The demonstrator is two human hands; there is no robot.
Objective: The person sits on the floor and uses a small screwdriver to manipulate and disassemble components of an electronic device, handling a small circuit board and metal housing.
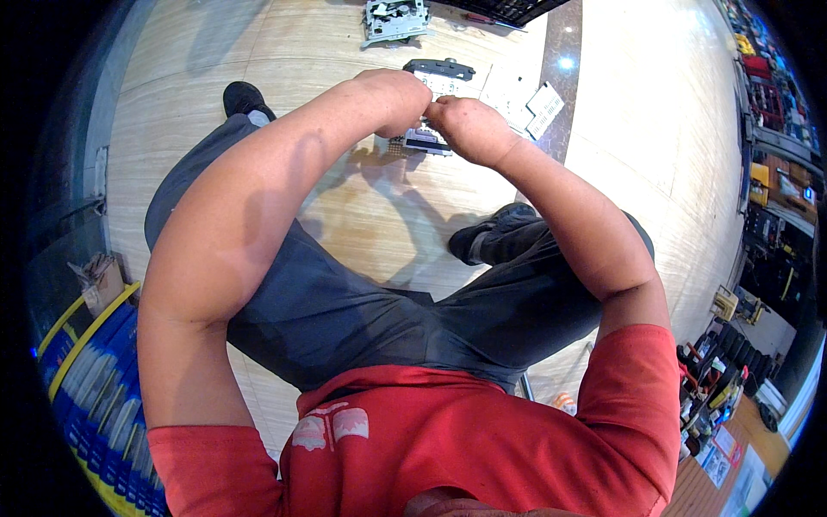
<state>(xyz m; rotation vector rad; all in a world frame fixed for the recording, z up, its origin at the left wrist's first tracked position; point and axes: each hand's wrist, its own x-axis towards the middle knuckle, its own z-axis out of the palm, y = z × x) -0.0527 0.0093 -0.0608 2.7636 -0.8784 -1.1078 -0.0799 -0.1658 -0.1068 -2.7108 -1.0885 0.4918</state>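
Both my hands meet over a partly opened electronic unit on the floor. It has a dark front panel [441, 69] with a knob along its far edge and a pale metal body [426, 142] on the near side. My left hand [398, 102] is curled at the unit's left, its fingers bent inward. From the right, my right hand [469, 127] reaches in, thumb and fingers pinched together beside the left fingers. Whatever lies between the fingertips is hidden or too small to make out. A flat silver metal plate [543, 110] lies just right of my right hand.
A metal mechanism [394, 21] lies beyond the unit on the tiled floor [362, 233]. Near a black crate [508, 9] is a thin tool with a reddish handle [479, 17]. Blue-and-yellow racking [103, 388] stands at left; crowded shelves [775, 189] line the right.
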